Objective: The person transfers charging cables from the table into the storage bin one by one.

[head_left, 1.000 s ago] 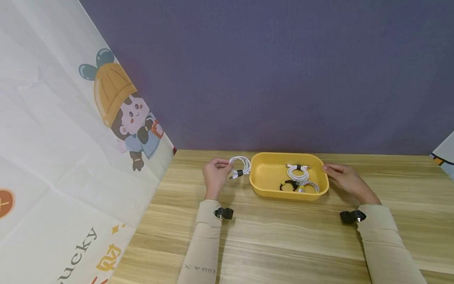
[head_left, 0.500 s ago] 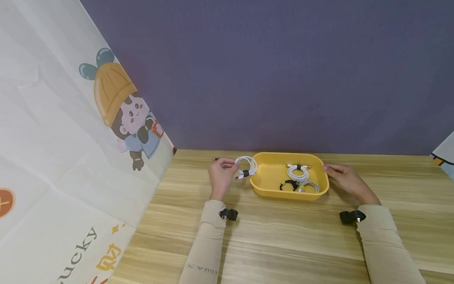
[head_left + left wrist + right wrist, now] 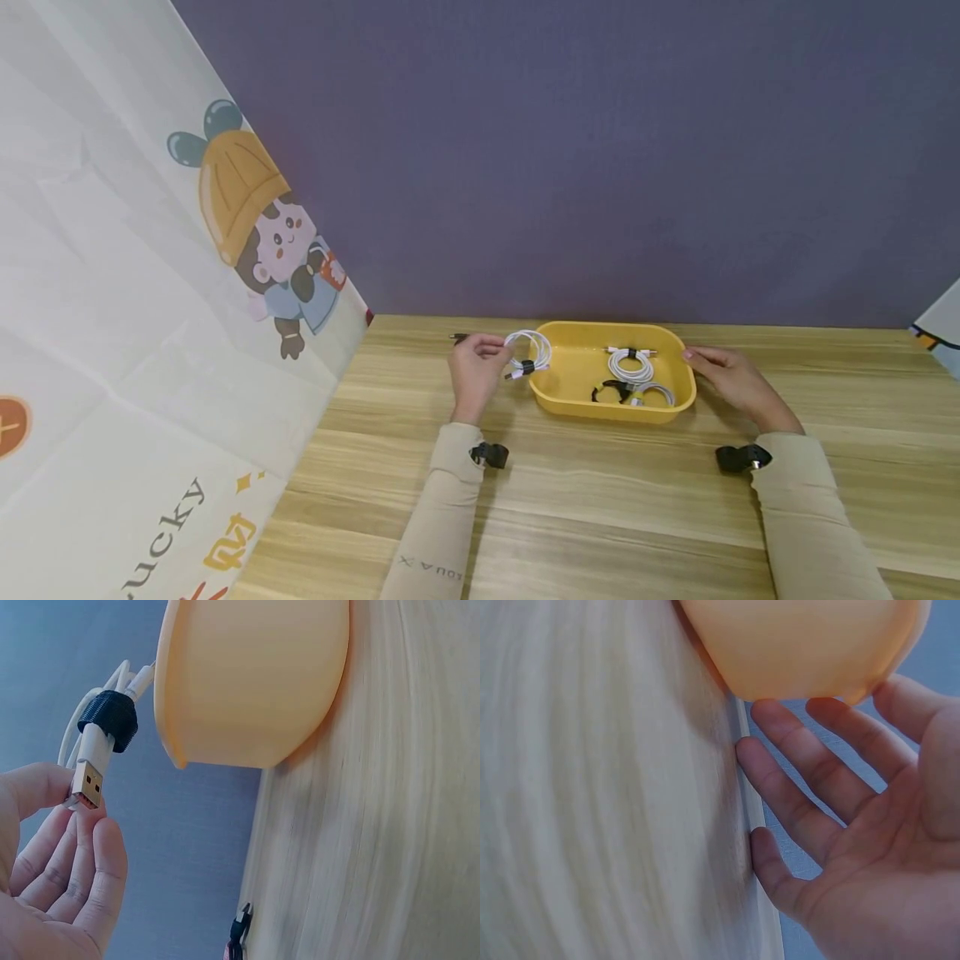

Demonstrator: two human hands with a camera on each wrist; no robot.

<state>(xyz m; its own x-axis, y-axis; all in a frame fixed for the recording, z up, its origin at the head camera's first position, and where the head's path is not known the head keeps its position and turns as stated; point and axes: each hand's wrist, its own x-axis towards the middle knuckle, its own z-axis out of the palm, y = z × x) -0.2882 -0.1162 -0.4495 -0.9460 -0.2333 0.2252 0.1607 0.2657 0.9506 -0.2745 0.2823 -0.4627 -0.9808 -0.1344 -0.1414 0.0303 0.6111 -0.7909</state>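
Observation:
My left hand (image 3: 477,373) pinches a coiled white USB cable (image 3: 106,724) between thumb and fingertips. A black strap binds the coil, and its metal plug points back toward the palm in the left wrist view. In the head view the coil overlaps the left rim of a yellow bin (image 3: 570,408). My right hand (image 3: 735,385) is at the bin's right end, thumb tip at the rim and fingertips against the outer wall, fingers loosely extended. Inside the bin lie a white coiled cable (image 3: 632,368), a small black cable (image 3: 609,392) and a grey-white cable (image 3: 658,393).
Behind the left hand, a black plug (image 3: 458,337) lies on the wooden table (image 3: 600,500); it also shows low in the left wrist view. A dark blue-grey panel (image 3: 570,167) rises at the table's back, and a printed white sheet (image 3: 112,250) stands at the left.
My left hand has moved right with the white USB cable, bringing the coil from beside the bin to over its left rim. The black plug behind that hand came into view. The right hand stays put.

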